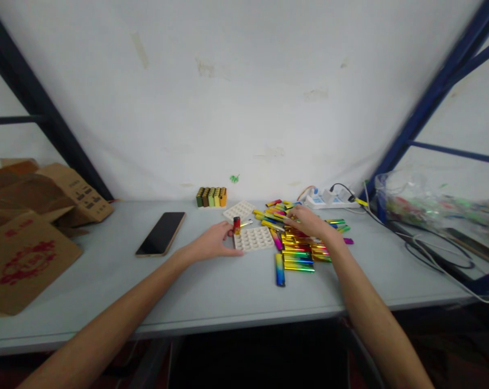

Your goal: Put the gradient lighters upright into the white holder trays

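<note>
The left hand, grip wide beside an upright red lighter at a corner of the tray, needed a light touch; the right hand touched the lighter pile, its hold unclear.

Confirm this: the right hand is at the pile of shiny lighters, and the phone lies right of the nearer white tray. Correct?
Not quite: the head view shows the phone left of the nearer white tray. The right hand is at the pile of shiny lighters.
</note>
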Demonstrator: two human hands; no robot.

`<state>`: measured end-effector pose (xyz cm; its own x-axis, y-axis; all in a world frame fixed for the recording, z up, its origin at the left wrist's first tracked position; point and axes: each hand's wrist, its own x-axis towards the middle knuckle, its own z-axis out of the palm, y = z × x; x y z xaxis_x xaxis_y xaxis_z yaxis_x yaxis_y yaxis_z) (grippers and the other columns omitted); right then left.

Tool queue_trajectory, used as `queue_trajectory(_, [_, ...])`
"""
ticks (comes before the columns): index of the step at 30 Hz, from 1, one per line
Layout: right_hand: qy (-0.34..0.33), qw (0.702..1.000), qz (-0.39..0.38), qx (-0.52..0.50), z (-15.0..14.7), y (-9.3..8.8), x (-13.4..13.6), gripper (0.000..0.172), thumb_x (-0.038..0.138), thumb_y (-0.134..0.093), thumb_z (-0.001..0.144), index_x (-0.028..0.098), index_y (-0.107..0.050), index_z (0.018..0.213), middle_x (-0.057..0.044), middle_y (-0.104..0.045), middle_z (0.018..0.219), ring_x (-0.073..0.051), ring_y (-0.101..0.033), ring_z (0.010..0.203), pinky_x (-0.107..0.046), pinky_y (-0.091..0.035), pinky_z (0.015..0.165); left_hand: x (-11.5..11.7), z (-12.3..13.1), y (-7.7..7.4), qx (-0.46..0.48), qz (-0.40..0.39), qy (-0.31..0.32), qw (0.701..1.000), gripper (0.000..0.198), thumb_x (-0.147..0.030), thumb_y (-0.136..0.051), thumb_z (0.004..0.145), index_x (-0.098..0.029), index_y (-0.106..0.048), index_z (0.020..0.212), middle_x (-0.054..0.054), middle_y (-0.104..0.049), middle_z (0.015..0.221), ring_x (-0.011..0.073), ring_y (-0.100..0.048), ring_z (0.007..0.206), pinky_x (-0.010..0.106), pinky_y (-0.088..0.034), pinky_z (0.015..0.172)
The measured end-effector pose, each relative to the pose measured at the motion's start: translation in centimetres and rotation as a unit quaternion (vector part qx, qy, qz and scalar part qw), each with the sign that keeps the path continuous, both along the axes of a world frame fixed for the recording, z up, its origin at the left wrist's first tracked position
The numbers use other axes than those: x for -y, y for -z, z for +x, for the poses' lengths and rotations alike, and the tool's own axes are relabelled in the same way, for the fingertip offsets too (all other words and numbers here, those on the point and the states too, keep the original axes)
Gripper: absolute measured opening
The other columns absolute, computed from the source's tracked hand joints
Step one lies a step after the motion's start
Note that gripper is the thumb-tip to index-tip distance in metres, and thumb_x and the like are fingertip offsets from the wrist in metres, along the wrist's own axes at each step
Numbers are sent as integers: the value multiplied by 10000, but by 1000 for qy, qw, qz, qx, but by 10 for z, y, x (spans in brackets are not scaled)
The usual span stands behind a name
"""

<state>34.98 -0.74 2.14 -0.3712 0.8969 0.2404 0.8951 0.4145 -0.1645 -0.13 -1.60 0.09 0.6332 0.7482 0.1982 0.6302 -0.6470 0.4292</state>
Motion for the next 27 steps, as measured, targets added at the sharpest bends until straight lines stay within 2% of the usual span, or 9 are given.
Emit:
queue_trajectory(5, [33, 985, 57, -162, -5, -13, 7, 335, 445, -582, 995, 159, -733, 1081, -51, -726, 776, -180, -620, 675, -279, -405, 664, 2, 0, -1, 1, -5, 1, 1000, 538, -628, -800, 701, -179, -607, 926, 70, -647, 988, 259, -615, 888, 331, -474, 779])
queue_trajectory(9, [9, 958, 70, -278, -18, -19, 14, 389, 548, -639, 931, 178, -745, 984, 18, -567, 628, -146, -487, 587, -275, -329, 584, 3, 0, -1, 0, -6, -2, 1000, 531, -626, -801, 703, -185, -599, 920, 67, -641, 985, 258, -614, 889, 330, -474, 772])
queue_trajectory(13, [-17, 919, 22, -394, -34, -18, 16, 470, 599, -679, 883, 195, -561, 673, 47, -423, 599, -121, -395, 587, -266, -290, 557, 2, 0, 0, -10, 0, -7, 1000, 534, -630, -800, 702, -188, -582, 908, 68, -638, 980, 261, -616, 890, 331, -471, 770])
queue_trajectory(15, [-21, 905, 7, -424, -41, -16, 17, 513, 614, -671, 884, 205, -484, 638, 51, -396, 604, -117, -382, 593, -261, -291, 554, 1, 0, 1, -12, 2, -7, 1000, 539, -638, -800, 698, -190, -577, 901, 70, -639, 981, 264, -616, 893, 333, -470, 771])
queue_trajectory(18, [-48, 878, -37, -474, -51, -13, 19, 470, 632, -640, 903, 201, -549, 737, 18, -548, 720, -138, -504, 686, -254, -384, 609, 1, 0, 1, -8, 2, -8, 1000, 536, -644, -795, 697, -195, -578, 894, 70, -644, 985, 265, -620, 891, 335, -470, 771])
queue_trajectory(20, [-81, 843, -94, -523, -58, -10, 22, 437, 643, -626, 911, 211, -582, 864, -14, -649, 867, -160, -592, 776, -272, -461, 678, 1, 0, 1, -3, 1, -6, 1000, 532, -644, -793, 700, -196, -580, 895, 69, -646, 985, 261, -621, 885, 334, -472, 770])
queue_trajectory(22, [-113, 808, -152, -559, -66, -7, 25, 421, 648, -616, 918, 232, -558, 940, -15, -676, 901, -168, -629, 775, -292, -495, 694, 1, 1, 1, 0, 0, -3, 1000, 530, -645, -791, 704, -198, -583, 898, 66, -646, 981, 256, -620, 880, 332, -473, 768])
queue_trajectory(24, [-131, 792, -174, -570, -75, -5, 28, 408, 641, -621, 921, 246, -526, 952, 21, -635, 786, -150, -596, 670, -275, -474, 632, 2, 1, 1, 2, 1, -1, 1000, 531, -647, -791, 706, -198, -585, 901, 63, -645, 975, 253, -618, 879, 330, -473, 768])
queue_trajectory(27, [-128, 776, -184, -589, -87, 0, 29, 443, 668, -642, 893, 244, -516, 912, 75, -456, 628, -104, -406, 507, -228, -323, 485, 1, 1, 1, 1, 4, 2, 1000, 530, -645, -789, 712, -195, -587, 908, 61, -642, 973, 254, -616, 886, 327, -471, 769])
